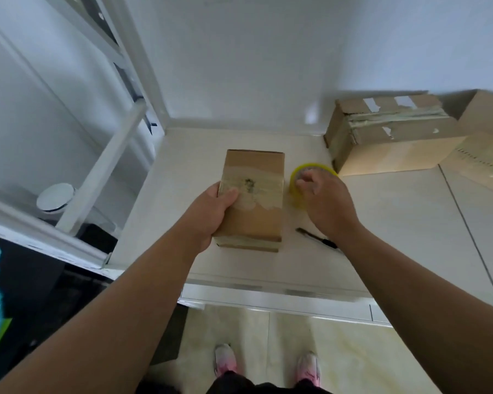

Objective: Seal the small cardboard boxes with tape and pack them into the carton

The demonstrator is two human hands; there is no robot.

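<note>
**Op:** My left hand (219, 206) grips the left edge of the small cardboard box (256, 220), thumb on top, fingers wrapped under. The box lies flat on the white counter (182, 172) with a tape band already across its top.

**Eng:** Right side?

**Op:** My right hand (325, 200) is down on the yellow tape roll (296, 177) just right of the box, fingers curled onto it. It's blurred, but I read it as a grip.

**Eng:** Risks?

**Op:** First, the tape's free end. I can't see it, and if it's stuck flat I'll waste time picking at it. Second, pulling tape one-handed could drag or twist the box, since I only hold one edge. Third, the black pen-shaped tool (316, 238) lies under my right wrist, so my forearm could sweep it off the front edge.

**Eng:** Packing?

**Op:** The brown carton (487, 115) is far right and mostly cut off, with another taped box (382, 132) in front of it. That's a long carry, and I could clip that box on the way.
</note>
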